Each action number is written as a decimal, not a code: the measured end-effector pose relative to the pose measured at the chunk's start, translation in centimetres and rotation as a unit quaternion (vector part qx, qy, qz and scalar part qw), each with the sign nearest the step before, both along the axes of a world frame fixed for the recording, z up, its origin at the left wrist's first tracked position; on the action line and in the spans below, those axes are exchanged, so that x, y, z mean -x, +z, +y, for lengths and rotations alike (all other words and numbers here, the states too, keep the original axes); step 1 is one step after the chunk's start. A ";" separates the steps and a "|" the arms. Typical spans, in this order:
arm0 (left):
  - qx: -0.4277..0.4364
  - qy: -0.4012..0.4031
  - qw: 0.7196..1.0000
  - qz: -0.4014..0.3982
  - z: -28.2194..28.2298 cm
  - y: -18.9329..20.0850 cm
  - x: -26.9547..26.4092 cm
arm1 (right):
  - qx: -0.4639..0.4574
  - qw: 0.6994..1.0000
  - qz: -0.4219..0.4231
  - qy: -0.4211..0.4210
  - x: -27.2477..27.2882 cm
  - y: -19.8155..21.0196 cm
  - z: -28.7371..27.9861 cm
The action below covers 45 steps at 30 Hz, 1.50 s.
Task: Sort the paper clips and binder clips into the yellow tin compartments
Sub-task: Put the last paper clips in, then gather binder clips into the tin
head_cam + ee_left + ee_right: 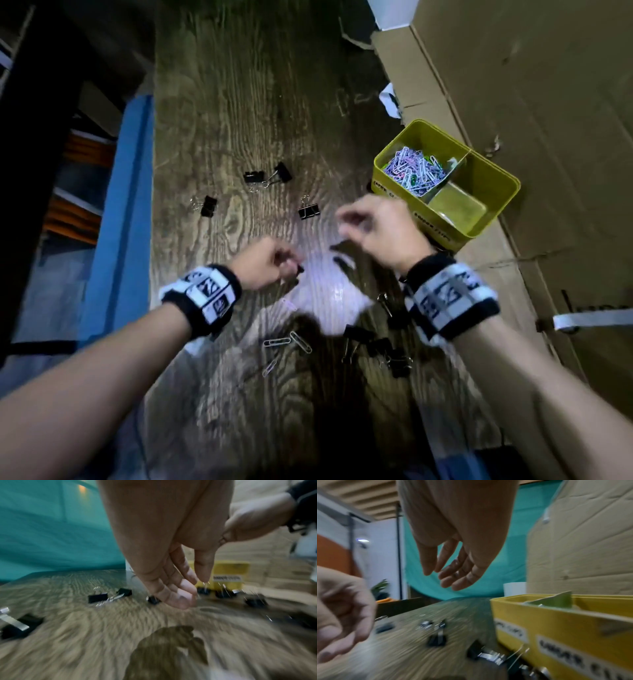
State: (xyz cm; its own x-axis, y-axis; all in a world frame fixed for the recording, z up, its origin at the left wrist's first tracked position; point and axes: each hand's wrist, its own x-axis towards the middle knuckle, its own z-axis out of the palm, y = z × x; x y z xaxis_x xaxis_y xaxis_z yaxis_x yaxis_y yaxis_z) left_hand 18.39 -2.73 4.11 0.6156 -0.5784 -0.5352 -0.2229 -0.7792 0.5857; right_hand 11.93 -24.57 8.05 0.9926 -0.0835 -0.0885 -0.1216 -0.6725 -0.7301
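Note:
The yellow tin [501,202] stands at the table's right edge. Its far compartment holds a heap of coloured paper clips [414,169], and the near compartment [459,209] looks bare. Black binder clips [309,210] lie scattered on the wood, with more in a cluster [394,356] under my right wrist. A few silver paper clips [287,342] lie near me. My left hand [291,267] [195,589] hovers low over the table, fingers loosely curled, nothing seen in it. My right hand [342,226] [440,578] hangs relaxed and empty just left of the tin [556,628].
Large cardboard boxes [513,85] stand against the tin on the right. A blue panel [120,205] runs along the table's left edge, with dark shelving beyond. Two more binder clips [253,177] lie further out at the middle. Motion blurs both wrist views.

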 end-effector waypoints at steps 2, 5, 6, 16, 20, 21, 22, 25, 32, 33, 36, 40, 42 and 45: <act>-0.060 -0.063 0.996 -0.005 3.5 -1.5 2.8 | 0.051 0.988 0.101 0.104 2.6 -1.7 3.9; -0.050 -0.166 0.981 -0.086 7.2 -3.8 6.9 | 0.139 0.958 0.170 0.185 6.4 -5.4 8.8; -0.043 -0.196 0.973 -0.115 8.0 -4.7 7.9 | 0.145 0.955 0.181 0.185 7.6 -6.5 10.1; -0.117 -0.328 0.916 -0.198 7.3 -6.3 8.5 | 0.239 0.942 0.191 0.141 11.8 -9.3 14.8; -0.062 -0.323 0.918 -0.224 10.1 -7.2 11.2 | 0.264 0.931 0.203 0.152 11.5 -8.5 15.2; -0.046 -0.315 0.920 -0.230 10.5 -7.5 11.9 | 0.243 0.932 0.217 0.159 11.4 -8.1 15.4; -0.044 -0.321 0.915 -0.242 10.7 -7.7 12.5 | 0.236 0.932 0.226 0.154 11.3 -8.0 15.3; -0.091 -0.346 0.896 -0.264 10.1 -7.0 14.1 | 0.248 0.923 0.248 0.157 11.1 -7.9 15.1; -0.161 -0.302 0.919 -0.198 9.3 -6.2 15.5 | 0.217 0.927 0.275 0.135 11.1 -7.9 15.2; -0.175 -0.300 0.919 -0.183 9.2 -6.0 15.5 | 0.209 0.931 0.274 0.120 11.1 -8.0 15.1; -0.188 -0.289 0.922 -0.178 8.5 -5.9 15.2 | 0.134 0.952 0.273 0.024 11.1 -8.4 14.4; -0.154 -0.153 0.971 -0.104 7.3 -5.0 13.3 | -0.038 0.957 0.231 -0.170 10.8 -8.0 11.9; -0.129 -0.021 0.990 -0.052 6.4 -4.5 11.9 | -0.096 0.950 0.175 -0.239 10.4 -6.9 10.0; -0.067 0.130 0.989 0.026 3.3 -3.7 8.1 | -0.142 0.930 0.105 -0.323 8.8 -4.7 5.8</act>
State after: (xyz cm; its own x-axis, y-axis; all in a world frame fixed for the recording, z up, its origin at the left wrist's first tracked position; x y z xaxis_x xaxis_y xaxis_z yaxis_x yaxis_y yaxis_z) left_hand 10.27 0.60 0.45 0.7036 -0.3257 -0.6315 0.0240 -0.8774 0.4792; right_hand 3.16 -18.75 3.40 0.7017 -0.6006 -0.3834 -0.5927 -0.1933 -0.7819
